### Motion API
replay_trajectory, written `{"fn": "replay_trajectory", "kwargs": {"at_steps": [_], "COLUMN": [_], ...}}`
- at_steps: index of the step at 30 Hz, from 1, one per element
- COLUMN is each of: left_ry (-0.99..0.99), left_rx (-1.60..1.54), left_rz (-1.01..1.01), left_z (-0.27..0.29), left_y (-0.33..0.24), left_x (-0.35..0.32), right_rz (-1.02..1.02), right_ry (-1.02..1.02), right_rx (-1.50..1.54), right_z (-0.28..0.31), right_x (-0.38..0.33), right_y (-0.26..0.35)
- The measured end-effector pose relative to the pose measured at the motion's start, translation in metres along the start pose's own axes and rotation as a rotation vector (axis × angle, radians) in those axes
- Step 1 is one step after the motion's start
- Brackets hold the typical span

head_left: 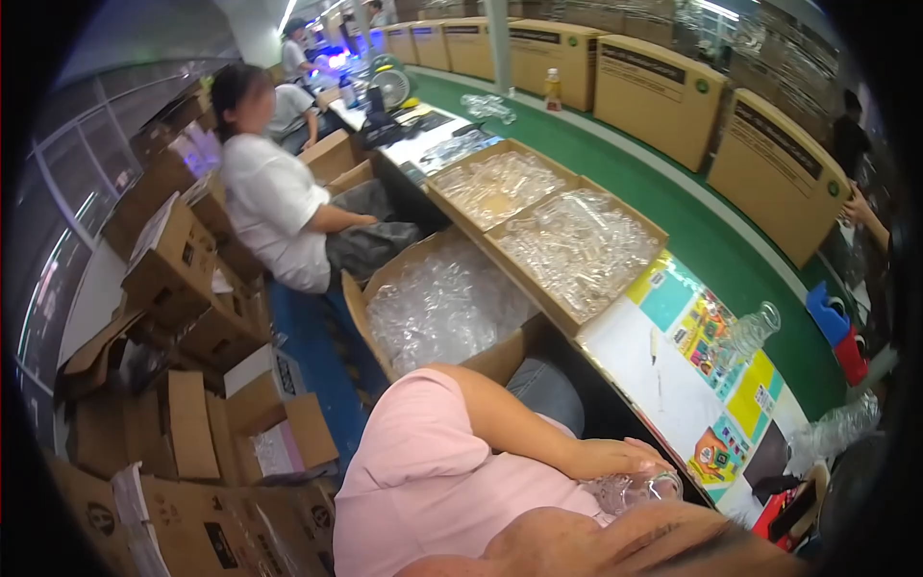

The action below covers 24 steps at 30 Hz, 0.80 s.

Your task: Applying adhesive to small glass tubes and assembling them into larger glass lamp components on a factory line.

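My left arm, in a pink short sleeve, reaches across to the table's near edge. There my left hand (623,460) is closed over a clear plastic container (639,492), whose lower part shows beneath the fingers. My right hand does not show. On the table beyond lie a clear ribbed plastic piece (752,332) and a second, larger clear piece (838,431). A pen-like tool (654,346) rests on the white and coloured table sheet (615,351).
Two open trays (577,245) (500,183) of small clear parts stand on the table. Below them sits a carton (361,317) full of clear plastic pieces. A co-worker in a white shirt (274,212) sits farther along. Cardboard boxes (192,423) crowd the left; large cartons (779,178) line the green floor.
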State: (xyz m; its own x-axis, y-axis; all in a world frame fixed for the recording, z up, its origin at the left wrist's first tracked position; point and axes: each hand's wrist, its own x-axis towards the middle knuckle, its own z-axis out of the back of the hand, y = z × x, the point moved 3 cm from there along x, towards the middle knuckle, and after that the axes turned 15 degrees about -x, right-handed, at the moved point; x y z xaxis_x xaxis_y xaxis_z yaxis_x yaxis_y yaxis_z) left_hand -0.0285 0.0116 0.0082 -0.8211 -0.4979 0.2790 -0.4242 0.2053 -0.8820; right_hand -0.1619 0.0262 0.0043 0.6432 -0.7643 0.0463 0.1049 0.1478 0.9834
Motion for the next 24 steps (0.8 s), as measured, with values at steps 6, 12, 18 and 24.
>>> {"fn": "replay_trajectory", "kwargs": {"at_steps": [6,12,18,24], "left_ry": [-0.102,-0.160,-0.148,-0.130], "left_rx": [0.119,-0.034,0.086,0.063], "left_rz": [-0.113,-0.050,-0.063,-0.122], "left_z": [0.008,0.020,0.025,0.030], "left_y": [-0.005,0.017,0.022,0.022], "left_x": [-0.018,-0.021,-0.031,-0.017], "right_rz": [-0.080,-0.103,-0.075,0.053], "right_ry": [0.076,0.079,0.061,0.064], "right_rx": [0.396,0.257,0.196,-0.102], "right_z": [-0.003,-0.005,0.001,0.010], "right_x": [0.009,0.028,0.024,0.026], "right_y": [0.021,0.027,0.026,0.037]}}
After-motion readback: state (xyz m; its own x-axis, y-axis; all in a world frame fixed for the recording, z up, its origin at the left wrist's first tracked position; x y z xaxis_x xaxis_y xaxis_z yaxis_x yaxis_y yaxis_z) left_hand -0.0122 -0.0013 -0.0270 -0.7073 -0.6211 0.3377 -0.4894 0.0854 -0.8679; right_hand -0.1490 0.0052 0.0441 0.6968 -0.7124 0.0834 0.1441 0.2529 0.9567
